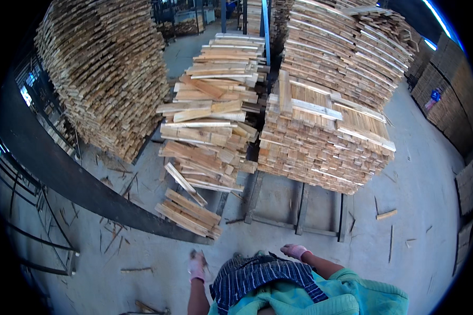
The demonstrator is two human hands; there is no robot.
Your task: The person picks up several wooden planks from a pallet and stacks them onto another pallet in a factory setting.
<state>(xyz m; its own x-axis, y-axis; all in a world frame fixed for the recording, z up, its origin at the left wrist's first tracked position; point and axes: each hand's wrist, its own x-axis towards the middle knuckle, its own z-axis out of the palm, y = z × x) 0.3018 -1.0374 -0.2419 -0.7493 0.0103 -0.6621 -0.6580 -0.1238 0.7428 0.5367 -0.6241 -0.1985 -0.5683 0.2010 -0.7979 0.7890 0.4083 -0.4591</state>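
Note:
My left hand point(197, 265), in a pinkish work glove with grey fingers, hangs low over the floor, its fingers loosely apart and nothing in them. The right hand point(294, 251), gloved the same way, is held out beside my striped dark apron point(268, 278), empty, with its fingers stretched toward the left. Nearest to the left hand lies a small pile of short wooden boards point(189, 212). One narrow board point(185, 184) leans at a slant just behind it. Farther on runs a long, untidy stack of boards point(205, 134). Both hands are apart from all the wood.
A tall stack of boards point(108, 73) stands at the left, and a neat block of boards point(320, 152) at the right. In front of that block a metal rail frame point(299, 210) lies on the floor. A dark curved beam point(84, 191) crosses the left side. Wood scraps point(387, 214) litter the floor.

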